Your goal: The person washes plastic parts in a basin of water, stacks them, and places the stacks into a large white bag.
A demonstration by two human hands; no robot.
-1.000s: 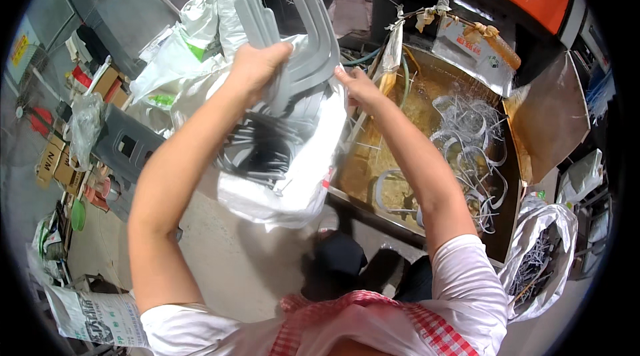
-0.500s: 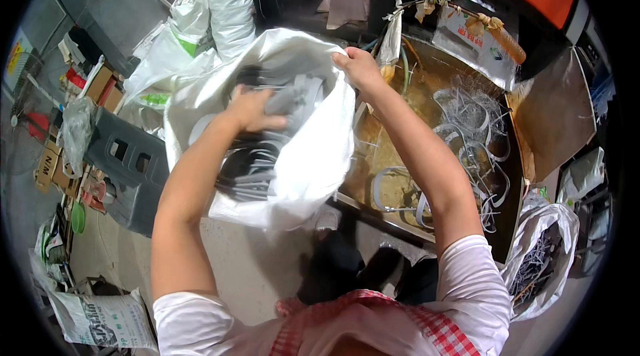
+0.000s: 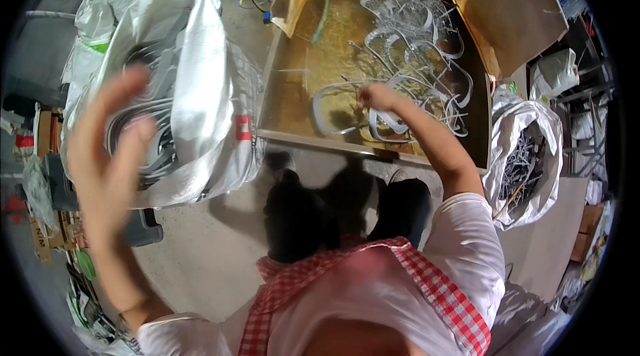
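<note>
My left hand (image 3: 113, 143) is raised in front of a big white woven sack (image 3: 203, 83), blurred, its fingers spread and holding nothing. Inside the sack lie stacked grey curved plastic pieces (image 3: 157, 139). Over a shallow metal tray (image 3: 320, 145) of brownish liquid reaches my right hand (image 3: 379, 97), its fingers curled and pointing down. Looped grey plastic strips (image 3: 320, 116) lie beneath and beside it, with a tangle of thin clear ones farther back. Whether the right fingers grip a strip cannot be made out.
At the right stands an open white sack (image 3: 553, 129) of thin grey scraps. A brown board (image 3: 510, 16) leans at the tray's far right corner. A green hose (image 3: 325, 6) hangs into the tray. Cardboard boxes and bags line the left side.
My left hand has come out of the sack. The right hand has let go of the sack's rim and moved over the tray. The view has shifted right, toward the tray.
</note>
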